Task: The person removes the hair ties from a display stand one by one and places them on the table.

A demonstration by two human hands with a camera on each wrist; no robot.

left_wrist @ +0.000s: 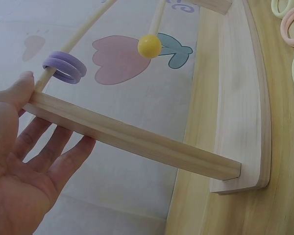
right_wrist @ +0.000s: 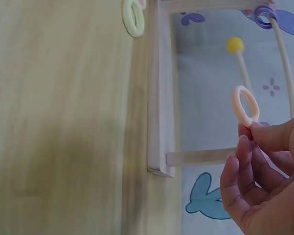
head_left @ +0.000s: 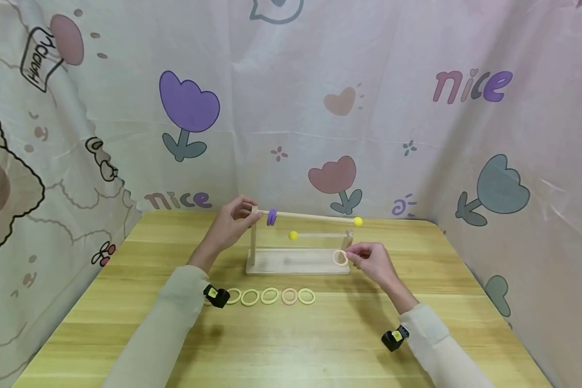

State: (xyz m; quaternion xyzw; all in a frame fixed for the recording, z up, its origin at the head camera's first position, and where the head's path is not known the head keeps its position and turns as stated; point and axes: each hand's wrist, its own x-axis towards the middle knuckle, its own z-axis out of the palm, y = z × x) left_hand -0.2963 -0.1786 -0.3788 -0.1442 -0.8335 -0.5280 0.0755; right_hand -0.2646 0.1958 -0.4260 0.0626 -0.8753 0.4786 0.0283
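My left hand grips the top of the left post of a wooden stand, thumb by the upper rod and fingers behind the post. Two purple rings hang on that upper rod, close to the thumb. A yellow ball caps its far end. Between thumb and fingertips my right hand pinches a peach ring, held up in front of the right post. The lower rod runs left from that post to another yellow ball and carries no ring.
The stand's flat base rests on the wooden table. In front of it lies a row of several pale yellow rings with one pink ring among them. The left wrist camera overlaps the row's left end. A printed curtain hangs behind.
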